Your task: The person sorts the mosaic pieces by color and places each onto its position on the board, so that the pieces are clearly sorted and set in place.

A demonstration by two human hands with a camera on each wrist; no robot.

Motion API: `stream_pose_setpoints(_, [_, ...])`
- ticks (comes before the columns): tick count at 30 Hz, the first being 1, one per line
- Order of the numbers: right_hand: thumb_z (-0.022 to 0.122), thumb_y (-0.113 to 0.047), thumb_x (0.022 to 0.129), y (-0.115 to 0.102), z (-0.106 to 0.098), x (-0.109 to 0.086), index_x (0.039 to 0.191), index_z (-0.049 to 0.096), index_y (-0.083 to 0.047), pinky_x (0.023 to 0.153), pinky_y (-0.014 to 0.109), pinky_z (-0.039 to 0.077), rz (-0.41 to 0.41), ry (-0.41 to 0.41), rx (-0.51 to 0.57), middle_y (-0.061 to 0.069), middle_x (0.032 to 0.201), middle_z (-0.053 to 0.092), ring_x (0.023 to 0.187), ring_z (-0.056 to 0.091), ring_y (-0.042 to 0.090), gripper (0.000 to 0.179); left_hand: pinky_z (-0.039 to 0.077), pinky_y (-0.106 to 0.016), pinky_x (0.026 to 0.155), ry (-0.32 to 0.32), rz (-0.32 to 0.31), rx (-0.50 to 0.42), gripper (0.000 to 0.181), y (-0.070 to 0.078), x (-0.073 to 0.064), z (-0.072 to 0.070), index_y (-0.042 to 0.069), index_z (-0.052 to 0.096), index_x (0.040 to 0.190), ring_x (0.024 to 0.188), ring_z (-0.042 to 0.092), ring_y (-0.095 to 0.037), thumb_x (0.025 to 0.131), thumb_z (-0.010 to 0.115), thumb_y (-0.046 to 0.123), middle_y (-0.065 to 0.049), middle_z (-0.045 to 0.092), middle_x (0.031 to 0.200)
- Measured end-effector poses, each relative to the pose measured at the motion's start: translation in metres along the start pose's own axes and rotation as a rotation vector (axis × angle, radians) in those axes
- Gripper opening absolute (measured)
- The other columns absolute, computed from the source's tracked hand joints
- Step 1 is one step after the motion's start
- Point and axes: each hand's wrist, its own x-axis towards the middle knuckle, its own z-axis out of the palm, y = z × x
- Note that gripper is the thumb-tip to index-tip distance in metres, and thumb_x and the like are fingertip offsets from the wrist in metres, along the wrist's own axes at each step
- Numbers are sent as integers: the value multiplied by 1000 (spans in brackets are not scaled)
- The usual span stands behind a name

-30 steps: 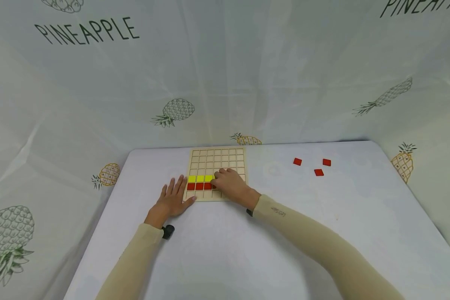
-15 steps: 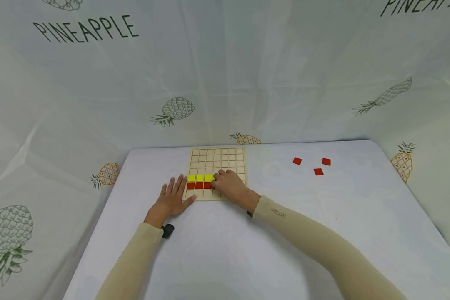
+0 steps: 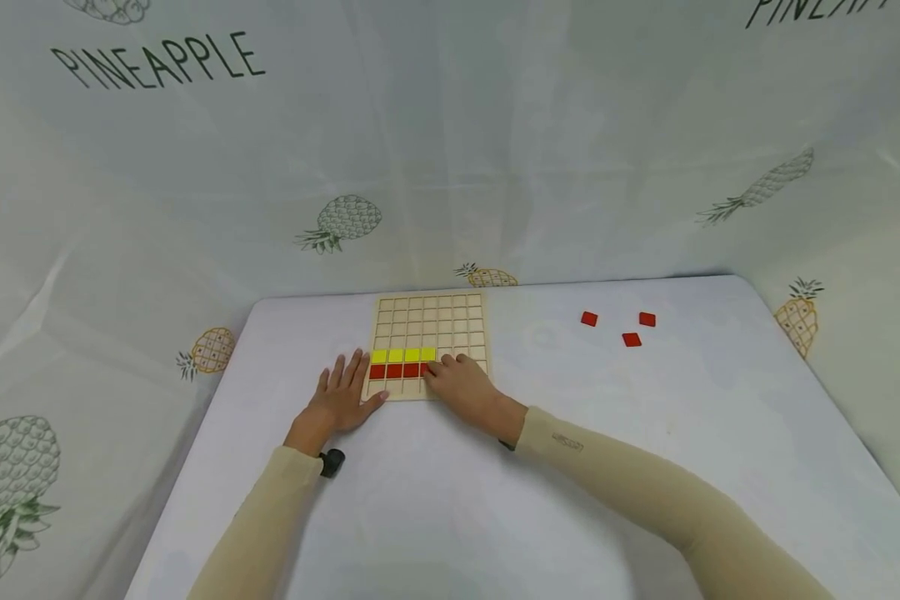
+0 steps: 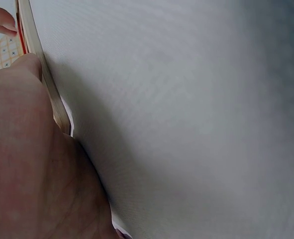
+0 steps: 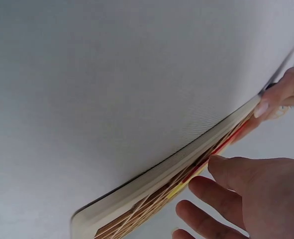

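Observation:
A wooden grid board (image 3: pixel 461 313) lies at the back of the table, left of centre. Several yellow square tiles (image 3: pixel 396 356) fill part of one row, and red square tiles (image 3: pixel 394 371) sit in the row just nearer. My left hand (image 3: pixel 337 398) rests spread at the board's left edge, its thumb at the near corner. My right hand (image 3: pixel 461 385) is over the board, thumb and forefinger at the rightmost red tile, which they partly cover. In the right wrist view the thumb (image 5: pixel 221 167) and forefinger are apart, the other fingers loosely bent.
Three loose red tiles lie to the right on the table: one on the left (image 3: pixel 589 318), another on the right (image 3: pixel 647 319), and a third nearer (image 3: pixel 632 339). A pineapple-print cloth (image 3: pixel 450 150) hangs behind the white table (image 3: pixel 450 492).
My right hand has drawn back slightly toward me, uncovering the rightmost yellow tile and more of the red one beside it. The left hand stays put; the head view has shifted a little.

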Motion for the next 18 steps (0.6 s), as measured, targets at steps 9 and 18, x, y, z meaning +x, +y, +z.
stream_pose_setpoints(9, [80, -7, 94, 22, -3, -31, 130, 73, -18, 95, 35, 56, 51, 57, 137, 0, 136, 71, 117, 66, 22, 38, -4, -65, 128, -6, 23, -40, 94, -3, 1, 0, 1, -1, 169, 161, -9, -47, 108, 46, 55, -20, -7, 177])
stream_pose_setpoints(18, [82, -5, 92, 61, 9, -68, 132, 74, -13, 98, 40, 58, 112, 111, 150, 5, 138, 71, 119, 68, 25, 42, -5, -66, 127, -15, 22, -40, 96, -4, 1, 1, 2, -1, 169, 161, -9, -48, 107, 47, 58, -21, -7, 177])
